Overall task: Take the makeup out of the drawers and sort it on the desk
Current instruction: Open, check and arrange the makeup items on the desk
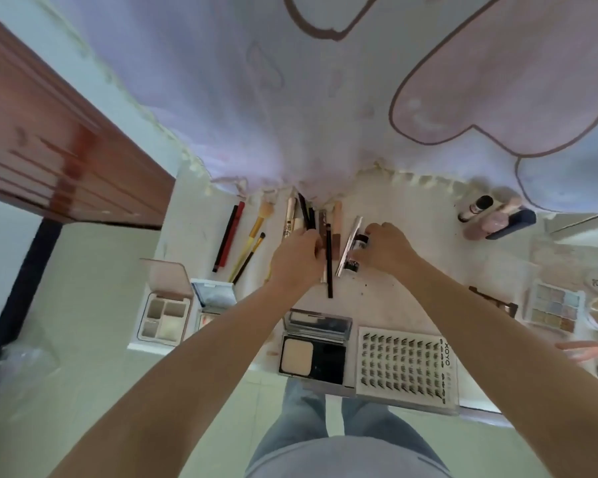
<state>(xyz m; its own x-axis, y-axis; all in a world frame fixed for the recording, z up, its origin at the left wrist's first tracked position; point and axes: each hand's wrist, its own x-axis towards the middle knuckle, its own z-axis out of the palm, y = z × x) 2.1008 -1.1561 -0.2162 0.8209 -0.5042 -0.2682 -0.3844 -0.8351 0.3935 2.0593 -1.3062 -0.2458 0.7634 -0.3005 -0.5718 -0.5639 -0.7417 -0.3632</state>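
hands crowd the pencil row mid counter (411,298): left hand (296,260) pinches thin sticks (308,215), right hand (384,248) curls on a dark tube (358,251). risk: knocking the loose black pencil (329,260) and silver tube (349,246), scattering the sort.

You have two brushes (252,232), four open palettes (164,315), one lash tray (406,369), three bottles (477,207).

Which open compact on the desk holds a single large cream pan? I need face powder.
The silver-edged compact nearest the person, beside the white lash tray: one cream pan beside a black half. The pink palette holds four small pans.
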